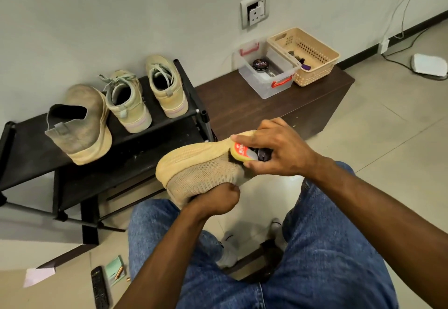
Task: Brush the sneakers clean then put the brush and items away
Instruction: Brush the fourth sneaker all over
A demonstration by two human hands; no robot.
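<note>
A low black shoe rack (29, 153) with flat matte shelves stands against the pale wall, and beside it sits a dark brown wood-grain bench (254, 107), its top smooth and rectangular. On the rack's top shelf stand three shoes, heels toward the camera: a grubby grey-tan knit slip-on sneaker (80, 124) with a thick cream rubber sole, and two pale beige lace-up high-tops (128, 102) with pinkish bands on their soles.

The person sits in blue denim jeans (327, 248). Held above the knees, sole turned up and to the left, is the matching tan mesh-knit sneaker (203, 173); its ribbed cream sole is bumpy, its upper finely perforated. The left hand (213, 200) is pushed into the shoe's opening, fingers hidden inside, so how they lie cannot be told. The right hand (276, 148) has fingers and thumb curled round a small oval wooden shoe brush (243, 154) with a red label and dark bristles, pressed against the sneaker's upper near the sole edge.

On the bench top stand a clear plastic box (278, 88) with red clip handles, holding a round black polish tin (260, 65), and touching it a beige perforated plastic basket (317, 68) with small dark items inside.

On the floor tiles lie a black remote control (99, 289) and a green notepad (114, 270).
</note>
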